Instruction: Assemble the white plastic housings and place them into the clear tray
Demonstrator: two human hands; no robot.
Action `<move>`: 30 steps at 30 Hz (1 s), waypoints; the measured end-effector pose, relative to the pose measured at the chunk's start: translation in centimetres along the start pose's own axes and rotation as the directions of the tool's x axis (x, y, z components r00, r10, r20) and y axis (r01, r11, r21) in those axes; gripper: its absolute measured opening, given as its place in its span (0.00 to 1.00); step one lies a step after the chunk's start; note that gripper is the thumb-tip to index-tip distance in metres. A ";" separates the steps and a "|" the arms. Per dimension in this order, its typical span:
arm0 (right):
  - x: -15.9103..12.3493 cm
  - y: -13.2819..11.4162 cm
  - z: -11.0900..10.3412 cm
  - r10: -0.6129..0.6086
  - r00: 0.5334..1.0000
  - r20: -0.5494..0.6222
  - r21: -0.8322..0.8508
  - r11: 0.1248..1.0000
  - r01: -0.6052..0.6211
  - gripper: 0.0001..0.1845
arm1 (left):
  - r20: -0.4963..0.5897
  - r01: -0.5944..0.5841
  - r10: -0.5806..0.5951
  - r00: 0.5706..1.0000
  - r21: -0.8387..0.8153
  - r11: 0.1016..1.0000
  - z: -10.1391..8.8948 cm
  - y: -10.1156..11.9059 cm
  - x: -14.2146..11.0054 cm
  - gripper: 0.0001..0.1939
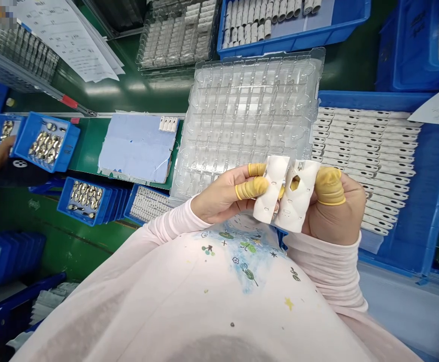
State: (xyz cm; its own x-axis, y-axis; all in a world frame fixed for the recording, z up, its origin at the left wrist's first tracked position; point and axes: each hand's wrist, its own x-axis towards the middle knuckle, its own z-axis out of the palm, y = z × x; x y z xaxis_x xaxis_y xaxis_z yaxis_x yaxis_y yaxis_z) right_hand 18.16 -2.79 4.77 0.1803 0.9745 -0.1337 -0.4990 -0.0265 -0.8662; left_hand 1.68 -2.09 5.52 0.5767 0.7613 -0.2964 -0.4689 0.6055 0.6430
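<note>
From the head view, the person's left hand [225, 196] is closed, gripping one white tubular part [269, 190] between fingers sheathed in yellow finger cots [251, 188]. The right hand [336, 213] is closed on a second white tubular part [300, 197], its cotted thumb pressing the outer side. The two parts sit side by side at the centre of the view, touching, with long axes tilted towards 1 o'clock; each shows a small cut-out. A clear plastic blister tray [249, 115] lies at 12 o'clock, and a blue crate [430, 201] stacked with white parts at 3 o'clock. The smooth cots could let a part slip and fall onto the tray's ridges or the crate, and too hard a squeeze could dent the thin walls or tear them at the cut-outs.
</note>
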 end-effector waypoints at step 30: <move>0.5 -0.5 -0.2 0.144 0.886 0.442 0.161 0.958 -0.236 0.26 | -0.136 -0.148 0.185 0.973 0.246 0.958 0.8 -0.1 -0.2 0.28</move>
State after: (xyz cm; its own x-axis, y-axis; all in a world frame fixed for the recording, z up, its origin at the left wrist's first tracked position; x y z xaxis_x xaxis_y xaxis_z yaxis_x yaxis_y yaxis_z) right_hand 18.64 -2.32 5.07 -0.2866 0.9576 -0.0303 -0.6573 -0.2196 -0.7209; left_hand 2.19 -2.53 6.07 0.3829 0.8848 -0.2655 -0.3699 0.4103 0.8336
